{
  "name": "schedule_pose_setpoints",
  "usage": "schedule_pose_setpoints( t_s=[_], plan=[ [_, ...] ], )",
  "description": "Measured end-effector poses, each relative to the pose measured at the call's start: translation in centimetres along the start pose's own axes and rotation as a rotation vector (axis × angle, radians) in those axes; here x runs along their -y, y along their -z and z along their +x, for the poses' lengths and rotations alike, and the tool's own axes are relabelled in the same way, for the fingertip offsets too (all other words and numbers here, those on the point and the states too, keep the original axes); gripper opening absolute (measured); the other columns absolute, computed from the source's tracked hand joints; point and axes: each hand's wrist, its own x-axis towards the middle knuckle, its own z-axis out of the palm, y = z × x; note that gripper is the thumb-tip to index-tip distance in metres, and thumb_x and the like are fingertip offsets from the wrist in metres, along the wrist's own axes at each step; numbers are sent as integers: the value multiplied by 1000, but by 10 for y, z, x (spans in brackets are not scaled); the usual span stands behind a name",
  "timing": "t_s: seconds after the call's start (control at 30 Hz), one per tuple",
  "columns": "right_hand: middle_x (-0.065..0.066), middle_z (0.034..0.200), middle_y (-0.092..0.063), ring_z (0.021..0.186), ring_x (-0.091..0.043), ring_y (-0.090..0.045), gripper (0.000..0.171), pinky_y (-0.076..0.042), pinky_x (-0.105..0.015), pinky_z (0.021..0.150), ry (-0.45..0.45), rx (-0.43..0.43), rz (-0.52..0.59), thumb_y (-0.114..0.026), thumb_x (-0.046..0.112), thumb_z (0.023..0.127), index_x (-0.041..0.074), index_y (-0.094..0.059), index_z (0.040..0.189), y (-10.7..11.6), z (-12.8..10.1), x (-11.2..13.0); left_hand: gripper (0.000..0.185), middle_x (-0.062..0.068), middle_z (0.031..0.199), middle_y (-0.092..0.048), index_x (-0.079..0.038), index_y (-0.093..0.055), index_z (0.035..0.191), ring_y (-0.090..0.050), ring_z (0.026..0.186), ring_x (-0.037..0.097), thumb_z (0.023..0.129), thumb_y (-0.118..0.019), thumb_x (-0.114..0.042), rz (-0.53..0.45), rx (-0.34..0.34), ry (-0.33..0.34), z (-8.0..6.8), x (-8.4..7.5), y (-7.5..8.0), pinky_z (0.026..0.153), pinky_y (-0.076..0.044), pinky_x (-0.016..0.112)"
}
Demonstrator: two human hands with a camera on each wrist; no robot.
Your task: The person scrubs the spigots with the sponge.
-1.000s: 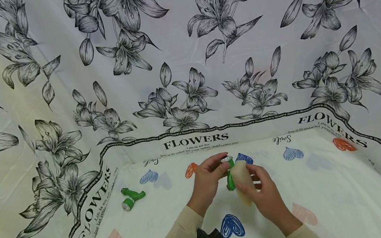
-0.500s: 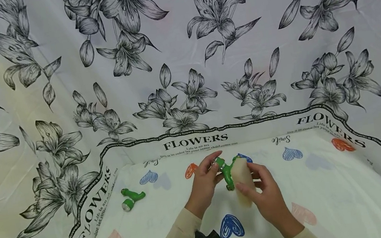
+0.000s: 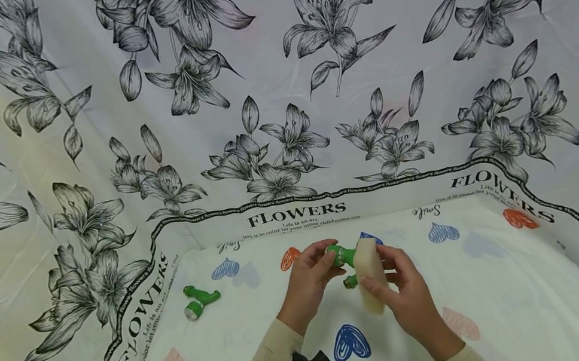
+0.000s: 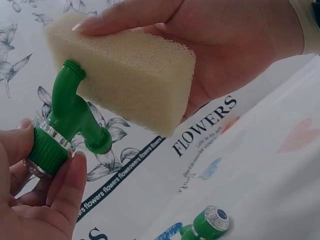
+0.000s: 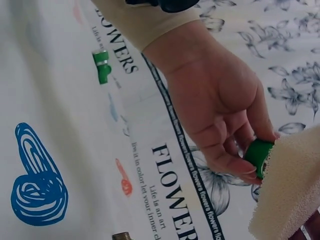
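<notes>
My left hand (image 3: pixel 307 280) pinches a green plastic tap (image 4: pixel 70 112) by its ribbed knob, which has a silvery band. In the left wrist view the tap's threaded end meets the broad face of a cream sponge block (image 4: pixel 130 82), and the other branch points down and away. My right hand (image 3: pixel 402 287) grips that sponge from the far side, thumb on one edge and fingers behind it. Part of the tap is hidden behind the sponge (image 3: pixel 370 276) in the head view. Both hands are raised over the white cloth.
A second green tap (image 3: pixel 201 301) with a silvery cap lies on the cloth (image 3: pixel 267 352) at the left. The cloth carries printed hearts. A white curtain (image 3: pixel 275 68) with black flower prints hangs behind and at the sides.
The left hand has turned the tap over in its fingers, so that its knob now points left and its body reaches sideways to the sponge. The right hand keeps the sponge nearly still.
</notes>
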Motion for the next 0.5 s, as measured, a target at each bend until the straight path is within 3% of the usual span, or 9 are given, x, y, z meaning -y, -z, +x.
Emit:
schedule_pose_setpoints(
  t_s=[0.27, 0.5],
  plan=[
    [-6, 140, -59, 119, -24, -58, 64, -54, -28, 97, -18, -6, -50, -82, 19, 101, 8, -51, 156, 3, 4, -4, 35, 21, 128, -65, -1, -63, 142, -74, 110, 30, 112, -66, -17, -38, 38, 21, -4, 0, 4, 102, -59, 43],
    [-10, 143, -55, 123, -28, -55, 70, -51, -49, 98, -93, -76, -149, -82, 31, 101, 5, -49, 157, 6, 8, -15, 35, 20, 125, -65, 0, -64, 141, -74, 110, 32, 110, -69, -15, -55, 60, 11, -6, -1, 2, 102, -59, 45]
  ],
)
